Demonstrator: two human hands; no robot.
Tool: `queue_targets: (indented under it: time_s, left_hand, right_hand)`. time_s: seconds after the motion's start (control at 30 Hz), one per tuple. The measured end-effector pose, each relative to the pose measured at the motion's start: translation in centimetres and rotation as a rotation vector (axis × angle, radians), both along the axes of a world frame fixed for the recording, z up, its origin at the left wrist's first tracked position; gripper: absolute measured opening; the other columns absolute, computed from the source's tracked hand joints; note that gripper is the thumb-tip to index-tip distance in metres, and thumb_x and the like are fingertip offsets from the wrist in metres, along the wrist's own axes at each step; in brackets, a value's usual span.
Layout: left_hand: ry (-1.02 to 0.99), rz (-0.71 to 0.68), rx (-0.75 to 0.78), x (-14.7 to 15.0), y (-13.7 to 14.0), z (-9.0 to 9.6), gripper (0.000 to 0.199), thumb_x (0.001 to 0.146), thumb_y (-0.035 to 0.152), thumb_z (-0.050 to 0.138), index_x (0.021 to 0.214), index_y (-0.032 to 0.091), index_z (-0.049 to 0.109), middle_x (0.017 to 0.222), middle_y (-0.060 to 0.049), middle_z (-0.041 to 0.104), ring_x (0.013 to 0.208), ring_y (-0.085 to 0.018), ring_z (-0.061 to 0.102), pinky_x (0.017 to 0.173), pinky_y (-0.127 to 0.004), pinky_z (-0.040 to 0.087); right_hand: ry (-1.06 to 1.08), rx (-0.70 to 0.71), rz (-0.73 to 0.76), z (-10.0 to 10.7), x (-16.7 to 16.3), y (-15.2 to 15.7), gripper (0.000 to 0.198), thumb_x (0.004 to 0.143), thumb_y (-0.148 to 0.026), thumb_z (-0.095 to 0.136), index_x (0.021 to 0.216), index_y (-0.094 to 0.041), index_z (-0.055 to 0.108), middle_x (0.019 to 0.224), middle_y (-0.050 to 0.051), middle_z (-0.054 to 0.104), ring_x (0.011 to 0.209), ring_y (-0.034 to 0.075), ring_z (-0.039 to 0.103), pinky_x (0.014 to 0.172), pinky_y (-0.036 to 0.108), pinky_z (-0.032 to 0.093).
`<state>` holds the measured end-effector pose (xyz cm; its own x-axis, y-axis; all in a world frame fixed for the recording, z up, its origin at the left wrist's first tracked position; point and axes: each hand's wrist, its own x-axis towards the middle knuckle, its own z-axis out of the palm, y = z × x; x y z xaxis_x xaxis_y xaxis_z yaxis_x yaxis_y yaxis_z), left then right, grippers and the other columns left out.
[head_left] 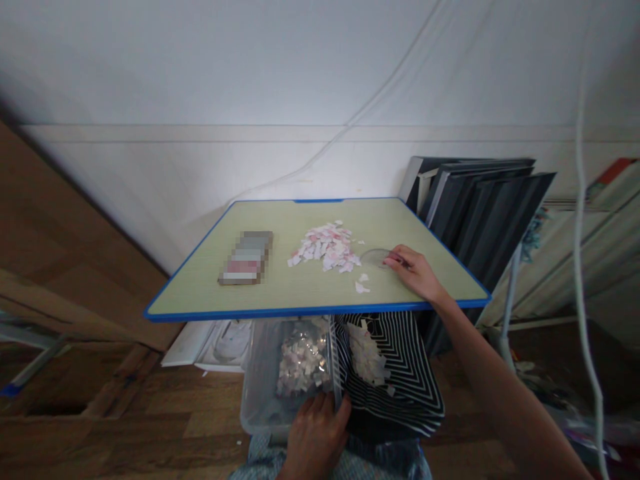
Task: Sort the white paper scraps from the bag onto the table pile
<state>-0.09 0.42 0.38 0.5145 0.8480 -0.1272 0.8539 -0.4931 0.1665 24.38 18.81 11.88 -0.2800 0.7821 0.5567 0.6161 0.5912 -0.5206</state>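
Note:
My right hand is over the right part of the small table. Its fingers are closed on the edge of a clear, round, lens-like disc with a thin rim, held low over the tabletop. Just left of the disc lies a heap of torn white and pink paper scraps. A few loose scraps lie nearer the front edge. Below the table, my left hand grips the near right rim of a clear plastic bin; the bin contains a clear bag of scraps.
A blurred-out rectangular object lies on the table's left side. Beside the bin, a black-and-white striped cloth or bag bears more scraps. Dark flat panels lean at the right. A white cable runs along the wall.

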Motion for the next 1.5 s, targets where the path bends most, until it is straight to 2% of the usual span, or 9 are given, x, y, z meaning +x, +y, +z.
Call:
queue_targets:
  time_s: [0.13, 0.27, 0.43, 0.57, 0.77, 0.9, 1.07, 1.23, 1.5]
  left_hand:
    - [-0.009, 0.012, 0.015, 0.0, 0.0, -0.2, 0.048, 0.073, 0.013, 0.059, 0.118, 0.024, 0.047, 0.1, -0.008, 0.058, 0.091, -0.023, 0.053, 0.077, -0.035, 0.044]
    - [-0.016, 0.013, 0.031, 0.1, -0.1, 0.1, 0.048, 0.073, 0.014, 0.06, 0.117, 0.024, 0.048, 0.098, -0.008, 0.059, 0.089, -0.023, 0.054, 0.076, -0.035, 0.045]
    - [-0.011, 0.016, 0.043, 0.1, -0.1, 0.2, 0.046, 0.074, 0.013, 0.059, 0.118, 0.024, 0.048, 0.097, -0.008, 0.059, 0.088, -0.023, 0.054, 0.076, -0.035, 0.045]
    - [0.009, 0.006, 0.01, 0.1, -0.1, 0.4, 0.046, 0.074, 0.013, 0.058, 0.118, 0.023, 0.047, 0.1, -0.008, 0.059, 0.09, -0.023, 0.054, 0.077, -0.035, 0.045]
    - [0.013, 0.022, 0.014, 0.2, -0.1, 0.8, 0.048, 0.074, 0.012, 0.057, 0.12, 0.024, 0.046, 0.099, -0.007, 0.058, 0.09, -0.022, 0.053, 0.078, -0.033, 0.044]
    - [0.021, -0.001, 0.01, 0.1, -0.1, 0.7, 0.047, 0.074, 0.013, 0.058, 0.119, 0.023, 0.046, 0.099, -0.008, 0.059, 0.089, -0.022, 0.054, 0.076, -0.034, 0.044]
    - [0.006, 0.005, 0.026, 0.1, -0.1, 0.6, 0.046, 0.074, 0.013, 0.058, 0.118, 0.023, 0.047, 0.098, -0.007, 0.059, 0.089, -0.022, 0.054, 0.076, -0.034, 0.044]
    - [-0.012, 0.006, 0.039, 0.0, -0.2, 0.2, 0.047, 0.074, 0.012, 0.058, 0.119, 0.023, 0.046, 0.101, -0.008, 0.058, 0.093, -0.023, 0.053, 0.078, -0.035, 0.044]
    - [-0.012, 0.007, 0.039, 0.0, -0.1, -0.1, 0.047, 0.074, 0.012, 0.057, 0.118, 0.023, 0.047, 0.096, -0.007, 0.058, 0.089, -0.022, 0.053, 0.075, -0.034, 0.044]
  right_hand:
    - [-0.027, -0.021, 0.025, -0.2, 0.1, 0.2, 0.021, 0.081, -0.029, 0.048, 0.065, -0.017, 0.052, 0.068, 0.002, 0.049, 0.059, 0.011, 0.045, 0.053, 0.025, 0.035]
    - [0.004, 0.025, -0.035, -0.2, 0.1, 0.2, 0.018, 0.082, -0.028, 0.048, 0.069, -0.017, 0.054, 0.07, 0.004, 0.05, 0.063, 0.012, 0.047, 0.055, 0.026, 0.037]
    - [-0.023, 0.006, 0.006, -0.2, 0.0, 0.1, 0.017, 0.08, -0.027, 0.05, 0.067, -0.017, 0.054, 0.073, 0.004, 0.052, 0.061, 0.012, 0.047, 0.054, 0.026, 0.037]
    - [0.039, 0.058, -0.057, -0.2, 0.1, 0.0, 0.018, 0.081, -0.027, 0.049, 0.067, -0.017, 0.054, 0.072, 0.004, 0.051, 0.063, 0.013, 0.048, 0.055, 0.026, 0.038]
    - [0.021, 0.02, -0.029, -0.2, 0.1, 0.0, 0.017, 0.079, -0.026, 0.05, 0.065, -0.017, 0.054, 0.074, 0.004, 0.053, 0.063, 0.013, 0.048, 0.055, 0.027, 0.038]
    - [0.023, 0.013, -0.062, -0.3, 0.1, 0.2, 0.015, 0.08, -0.027, 0.049, 0.072, -0.018, 0.057, 0.075, 0.005, 0.054, 0.066, 0.014, 0.05, 0.054, 0.027, 0.039]
    - [0.04, 0.015, -0.053, -0.5, 0.3, 0.3, 0.017, 0.078, -0.026, 0.051, 0.064, -0.017, 0.054, 0.078, 0.006, 0.055, 0.067, 0.014, 0.051, 0.056, 0.027, 0.04]
    - [0.019, 0.003, -0.078, -0.5, 0.3, 0.4, 0.015, 0.08, -0.027, 0.05, 0.072, -0.016, 0.057, 0.078, 0.006, 0.055, 0.068, 0.015, 0.051, 0.056, 0.028, 0.039]
    - [0.051, 0.049, -0.106, -0.6, 0.2, 0.4, 0.016, 0.079, -0.028, 0.05, 0.069, -0.017, 0.057, 0.079, 0.006, 0.055, 0.071, 0.015, 0.052, 0.056, 0.027, 0.04]
